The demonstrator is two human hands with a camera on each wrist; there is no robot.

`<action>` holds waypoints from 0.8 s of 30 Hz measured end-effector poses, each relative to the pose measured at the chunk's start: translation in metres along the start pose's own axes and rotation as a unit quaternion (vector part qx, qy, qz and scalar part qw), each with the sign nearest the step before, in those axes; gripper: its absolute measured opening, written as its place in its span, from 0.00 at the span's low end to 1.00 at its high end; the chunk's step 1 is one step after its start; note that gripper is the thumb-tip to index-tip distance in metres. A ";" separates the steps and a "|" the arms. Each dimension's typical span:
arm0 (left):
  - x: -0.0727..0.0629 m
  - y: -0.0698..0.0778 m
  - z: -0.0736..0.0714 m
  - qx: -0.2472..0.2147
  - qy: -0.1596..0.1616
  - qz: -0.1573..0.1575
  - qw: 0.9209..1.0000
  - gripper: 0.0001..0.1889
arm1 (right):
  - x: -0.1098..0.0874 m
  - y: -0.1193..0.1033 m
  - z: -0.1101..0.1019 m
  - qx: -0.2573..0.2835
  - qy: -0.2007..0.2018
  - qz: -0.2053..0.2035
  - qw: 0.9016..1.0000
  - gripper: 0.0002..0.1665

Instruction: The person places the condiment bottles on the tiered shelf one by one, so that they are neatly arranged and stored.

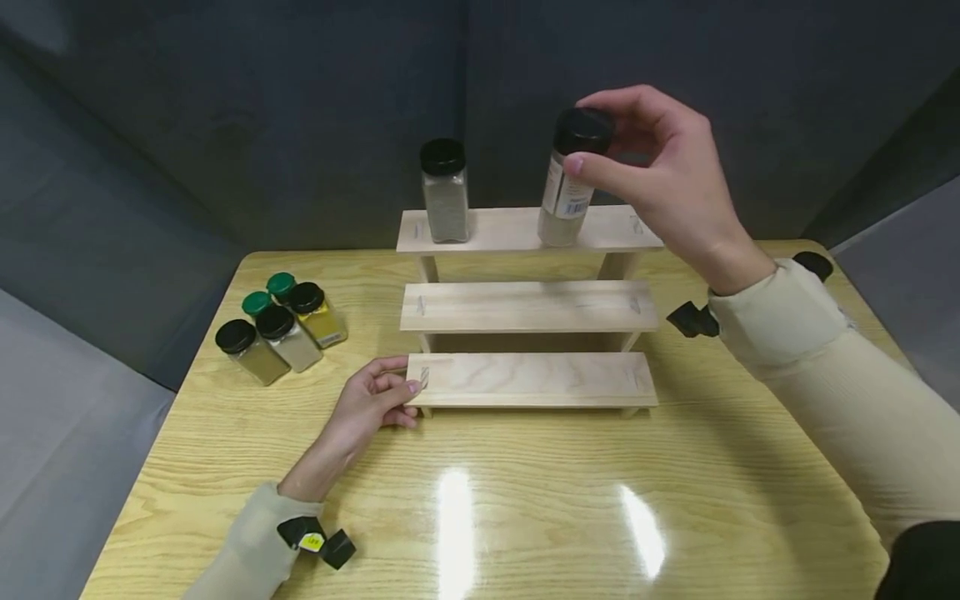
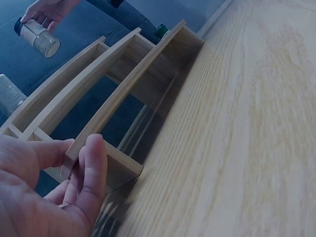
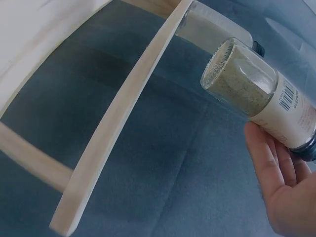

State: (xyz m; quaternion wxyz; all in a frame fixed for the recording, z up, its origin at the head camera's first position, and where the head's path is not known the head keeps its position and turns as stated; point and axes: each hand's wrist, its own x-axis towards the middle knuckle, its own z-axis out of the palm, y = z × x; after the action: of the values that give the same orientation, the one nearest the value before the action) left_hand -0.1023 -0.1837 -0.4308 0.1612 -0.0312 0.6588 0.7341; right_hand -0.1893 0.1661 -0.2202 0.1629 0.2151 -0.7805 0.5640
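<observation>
My right hand (image 1: 675,162) grips a glass spice jar (image 1: 564,200) by its black cap, with thumb and fingers on either side. The jar is tilted and held over the top tier of a three-tier wooden rack (image 1: 525,307); its bare glass bottom and pale brown contents show in the right wrist view, apart from the wood. A second black-capped jar (image 1: 447,204) stands upright at the left of that top tier. At the rack's front left corner, my left hand (image 1: 369,402) pinches the end of the lowest tier, thumb on top and fingers around the edge.
Left of the rack, several spice jars stand grouped on the wooden table (image 1: 540,492): green-capped ones (image 1: 257,302) behind, black-capped ones (image 1: 296,343) in front. A dark fabric wall (image 1: 337,125) rises behind the table.
</observation>
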 end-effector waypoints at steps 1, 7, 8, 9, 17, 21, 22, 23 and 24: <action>0.000 0.000 0.000 0.000 0.000 -0.001 1.000 0.28 | 0.002 0.001 0.002 0.001 -0.001 0.001 1.000 0.24; -0.001 0.000 0.001 0.000 -0.001 -0.003 1.000 0.27 | 0.008 0.005 0.012 0.003 -0.009 0.012 1.000 0.25; -0.001 0.000 0.001 0.000 -0.001 -0.003 1.000 0.27 | 0.009 0.006 0.014 0.002 -0.011 0.014 1.000 0.25; -0.002 0.000 0.001 0.000 -0.001 -0.002 1.000 0.27 | 0.010 0.006 0.016 0.000 -0.013 0.016 1.000 0.25; -0.002 0.000 0.002 -0.003 -0.005 0.002 1.000 0.26 | 0.014 0.008 0.025 -0.027 -0.023 0.036 0.999 0.26; -0.002 0.000 0.002 0.001 -0.003 0.002 1.000 0.26 | 0.015 0.010 0.026 -0.028 -0.025 0.037 0.999 0.26; -0.002 -0.001 0.002 0.001 -0.003 0.002 1.000 0.26 | 0.016 0.011 0.026 -0.029 -0.025 0.038 0.999 0.26; -0.002 -0.001 0.002 0.002 -0.003 0.002 1.000 0.26 | 0.016 0.011 0.027 -0.032 -0.026 0.040 0.998 0.26; -0.002 -0.001 0.002 0.002 -0.003 0.002 1.000 0.26 | 0.016 0.012 0.027 -0.035 -0.028 0.042 0.998 0.26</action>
State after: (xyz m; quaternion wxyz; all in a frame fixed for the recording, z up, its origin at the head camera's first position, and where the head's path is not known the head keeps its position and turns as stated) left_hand -0.0995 -0.1819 -0.4304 0.1615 -0.0277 0.6597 0.7335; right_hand -0.2094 0.1414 -0.2302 0.1247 0.1924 -0.8120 0.5367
